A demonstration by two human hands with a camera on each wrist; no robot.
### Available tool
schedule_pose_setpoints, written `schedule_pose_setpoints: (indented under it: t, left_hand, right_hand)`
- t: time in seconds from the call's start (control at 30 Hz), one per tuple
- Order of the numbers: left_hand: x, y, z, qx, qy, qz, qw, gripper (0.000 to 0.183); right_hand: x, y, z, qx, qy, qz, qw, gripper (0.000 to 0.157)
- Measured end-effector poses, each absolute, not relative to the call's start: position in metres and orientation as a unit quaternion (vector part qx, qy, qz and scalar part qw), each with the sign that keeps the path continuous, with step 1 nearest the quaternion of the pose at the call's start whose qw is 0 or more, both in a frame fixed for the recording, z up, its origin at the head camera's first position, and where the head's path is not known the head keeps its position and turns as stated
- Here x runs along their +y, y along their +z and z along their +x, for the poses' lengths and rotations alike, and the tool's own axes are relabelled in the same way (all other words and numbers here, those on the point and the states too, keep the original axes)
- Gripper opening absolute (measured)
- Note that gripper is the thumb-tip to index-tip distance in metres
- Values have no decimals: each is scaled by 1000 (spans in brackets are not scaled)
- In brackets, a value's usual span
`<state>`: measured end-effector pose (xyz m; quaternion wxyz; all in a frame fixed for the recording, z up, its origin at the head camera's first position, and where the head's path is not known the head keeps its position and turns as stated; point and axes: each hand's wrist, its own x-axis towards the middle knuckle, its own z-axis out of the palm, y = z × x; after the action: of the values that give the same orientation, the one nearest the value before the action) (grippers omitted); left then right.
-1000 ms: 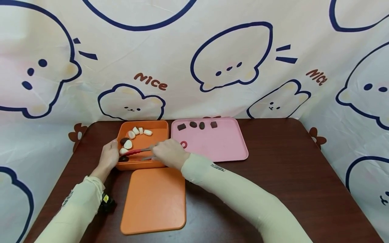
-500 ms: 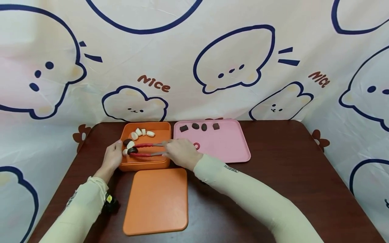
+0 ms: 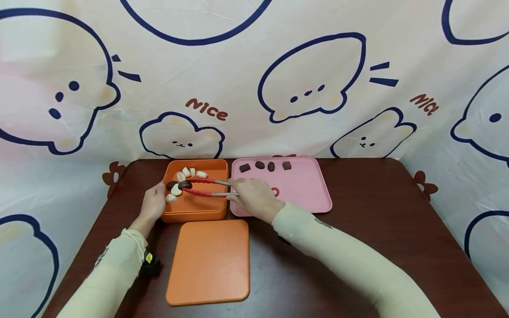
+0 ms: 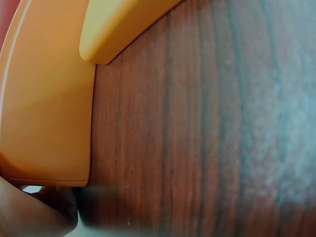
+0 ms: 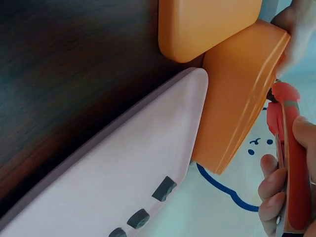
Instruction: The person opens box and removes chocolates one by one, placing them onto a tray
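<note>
I have the tongs level in the right hand, reaching left over the right rim of the orange box. Red tips pinch a dark, rounded piece over the left half; can't tell if it clears the floor. Box sits flat, open on top; left hand holds its left side. Inside: six pale pieces, far-left and left, plus another dark piece by the left wall.
</note>
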<state>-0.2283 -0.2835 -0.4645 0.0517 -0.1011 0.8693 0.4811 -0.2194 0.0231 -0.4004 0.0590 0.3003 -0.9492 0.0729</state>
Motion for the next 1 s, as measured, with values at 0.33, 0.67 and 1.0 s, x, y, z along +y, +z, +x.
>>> schedule_pose_setpoints:
  t: [0.33, 0.67, 1.0]
  left_hand:
    - [-283, -464, -228, 861, 495, -97, 59, 61]
    - [-281, -464, -228, 858, 501, -101, 58, 61]
    - [-282, -464, -227, 859, 498, -99, 64, 62]
  right_hand:
    - [60, -399, -217, -953, 111, 267, 89, 33]
    - [99, -400, -208, -958, 145, 228, 90, 36]
    - [131, -402, -197, -962, 167, 199, 87, 44]
